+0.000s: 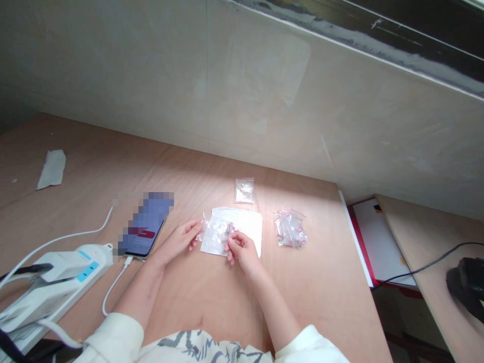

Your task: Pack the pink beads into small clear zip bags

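Between my two hands is a clear plastic bag [218,231], held over a white sheet of paper [250,227] on the wooden table. My left hand [189,235] pinches the bag's left edge. At its right side my right hand [239,247] is closed, fingertips together by some small dark and reddish bits; exactly what they grip is too small to tell. Behind the paper lies a small clear bag [244,191]. Several clear bags with pink edges [291,229] lie in a pile to the right.
A phone [145,229] with a white cable lies to the left, beside a white power strip [71,282] with plugs. A paper scrap [52,169] is at the far left. The wall borders the table [321,282]; a black device [469,285] stands at far right.
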